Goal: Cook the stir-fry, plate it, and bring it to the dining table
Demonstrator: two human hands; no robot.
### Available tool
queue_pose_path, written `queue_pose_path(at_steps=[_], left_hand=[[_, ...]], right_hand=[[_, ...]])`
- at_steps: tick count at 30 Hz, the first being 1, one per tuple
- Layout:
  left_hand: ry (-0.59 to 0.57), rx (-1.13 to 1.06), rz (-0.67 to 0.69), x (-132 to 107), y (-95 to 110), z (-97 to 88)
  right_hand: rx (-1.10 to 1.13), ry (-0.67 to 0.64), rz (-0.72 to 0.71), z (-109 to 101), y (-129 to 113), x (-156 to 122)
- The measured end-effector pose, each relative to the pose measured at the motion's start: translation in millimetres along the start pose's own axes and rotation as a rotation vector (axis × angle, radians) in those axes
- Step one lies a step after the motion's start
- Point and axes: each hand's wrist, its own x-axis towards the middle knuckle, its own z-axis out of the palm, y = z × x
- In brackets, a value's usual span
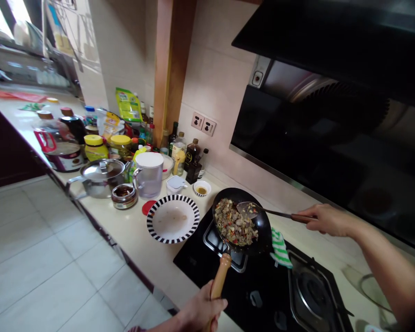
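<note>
A black wok (264, 230) tilts to the left over the near burner of the gas stove (224, 286). Chopped meat with bits of red and green pepper (235, 222) lies gathered in its left side. My left hand (202, 306) is wrapped round the wok's wooden handle. In my right hand (325, 220) is the wooden grip of a metal spatula (276, 213), its blade resting on the meat inside the wok. Left of the stove stands a white bowl with a black-striped rim (173, 240), with only smears of liquid in it.
A small sauce dish (202, 188), water pitcher (149, 177), open jar (124, 197) and lidded steel pot (102, 182) stand on the counter, with several bottles behind. A green-striped cloth (280, 249) lies right of the wok. The range hood (325, 41) overhangs the stove.
</note>
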Motion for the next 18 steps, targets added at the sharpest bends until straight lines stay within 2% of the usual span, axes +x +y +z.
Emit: queue_pose_path(at_steps=[2, 5, 8, 12, 15, 18], left_hand=[[0.007, 0.038, 0.007, 1.8, -1.3, -1.2], [-0.003, 0.096, 0.053, 7.6, -7.9, -6.2], [-0.035, 0.081, 0.107, 15.0, -16.3, -12.7], [-0.09, -0.038, 0.146, 20.4, -20.5, -16.4], [-0.064, -0.002, 0.112, 17.7, -16.7, -13.0], [0.009, 0.072, 0.067, 10.1, -10.0, -7.0]], right_hand=[[0.037, -0.082, 0.064, -13.6, 4.8, 12.0], [-0.033, -0.08, 0.121, -30.9, -2.2, 43.0], [-0.119, -0.08, 0.097, -43.2, -26.0, 82.9], [-0.261, -0.132, 0.057, -49.9, -73.4, 125.8], [-0.358, -0.155, 0.003, -42.7, -102.5, 124.1], [-0.432, -0.086, -0.072, -25.7, -109.3, 86.8]])
